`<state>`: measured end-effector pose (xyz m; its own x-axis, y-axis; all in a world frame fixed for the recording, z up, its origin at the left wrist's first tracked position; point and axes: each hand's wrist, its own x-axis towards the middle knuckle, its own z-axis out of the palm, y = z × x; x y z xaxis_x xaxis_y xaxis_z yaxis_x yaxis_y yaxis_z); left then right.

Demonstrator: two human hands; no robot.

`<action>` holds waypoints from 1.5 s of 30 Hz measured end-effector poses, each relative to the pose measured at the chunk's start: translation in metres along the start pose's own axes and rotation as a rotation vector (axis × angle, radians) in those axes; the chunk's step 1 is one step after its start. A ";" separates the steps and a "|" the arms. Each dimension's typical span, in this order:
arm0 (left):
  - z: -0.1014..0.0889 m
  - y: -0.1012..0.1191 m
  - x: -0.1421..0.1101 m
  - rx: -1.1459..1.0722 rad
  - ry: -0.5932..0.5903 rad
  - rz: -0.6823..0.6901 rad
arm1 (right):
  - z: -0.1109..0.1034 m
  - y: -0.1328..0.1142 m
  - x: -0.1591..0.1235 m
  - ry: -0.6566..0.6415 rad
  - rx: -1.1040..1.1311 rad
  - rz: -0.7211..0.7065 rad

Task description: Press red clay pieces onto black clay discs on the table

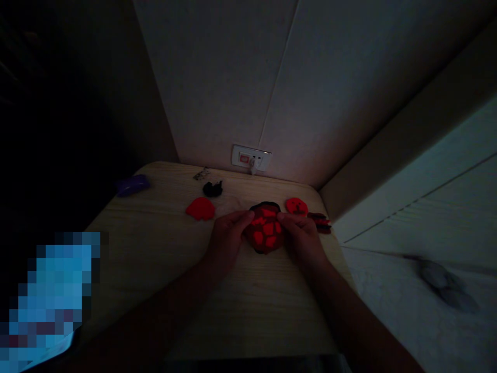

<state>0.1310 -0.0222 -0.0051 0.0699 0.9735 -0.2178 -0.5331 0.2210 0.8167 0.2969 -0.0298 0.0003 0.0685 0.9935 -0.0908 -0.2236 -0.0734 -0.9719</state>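
Between my two hands is a rounded, flattish dark-red piece [266, 228] with bright red patches and a black rim, probably soft modelling clay. My left hand [230, 233] grips its left edge, thumb on top. From the other side, my right hand [303, 235] pinches the upper right edge with its thumb. The fingers beneath the piece are hidden. A red lump of clay [200, 208] lies to the left of my left hand. Just beyond my right hand are a red disc with face-like marks [297, 206] and a dark-and-red striped piece [320, 223].
On the wooden tabletop [248, 311], a black lump [213, 188] and a dark-specked scrap [202, 173] lie toward the back. A purple packet [133, 185] rests at the left edge. A wall socket [251, 158] sits behind; a lit, pixelated screen [54, 295] is lower left.
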 end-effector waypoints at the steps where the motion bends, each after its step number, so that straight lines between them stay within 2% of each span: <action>1: 0.000 0.000 0.000 0.019 0.004 0.014 | 0.000 0.000 0.000 -0.001 0.020 0.004; 5: -0.002 -0.003 0.001 0.102 0.005 0.078 | 0.000 0.002 0.001 -0.017 0.042 0.005; 9: -0.001 -0.003 0.000 0.040 -0.073 0.011 | 0.000 0.004 0.001 0.031 0.019 -0.016; 11: -0.002 -0.003 0.000 0.081 -0.107 -0.001 | 0.000 0.006 0.001 0.024 0.012 -0.022; 15: -0.005 -0.006 0.001 0.211 -0.116 0.052 | 0.002 0.008 -0.001 -0.032 -0.090 -0.025; 18: -0.006 -0.006 0.001 0.235 -0.143 0.053 | 0.003 0.008 -0.004 -0.008 -0.150 -0.040; 25: -0.002 -0.002 -0.004 0.313 -0.125 0.103 | 0.007 0.004 -0.006 -0.027 -0.111 -0.014; 31: -0.003 -0.003 -0.003 0.282 -0.136 0.075 | 0.003 0.005 -0.004 -0.001 -0.116 -0.026; 36: -0.001 -0.002 -0.003 0.174 -0.135 0.024 | 0.002 0.007 -0.002 0.018 -0.098 -0.044; 40: -0.001 -0.002 -0.003 0.126 -0.091 0.011 | 0.001 0.006 -0.001 0.018 -0.009 -0.003; 45: -0.001 -0.002 -0.002 0.064 -0.071 0.011 | 0.000 0.004 0.000 0.009 -0.007 -0.010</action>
<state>0.1310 -0.0247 -0.0072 0.1251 0.9770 -0.1726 -0.4795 0.2119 0.8516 0.2962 -0.0301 -0.0040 0.0799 0.9933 -0.0830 -0.2164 -0.0640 -0.9742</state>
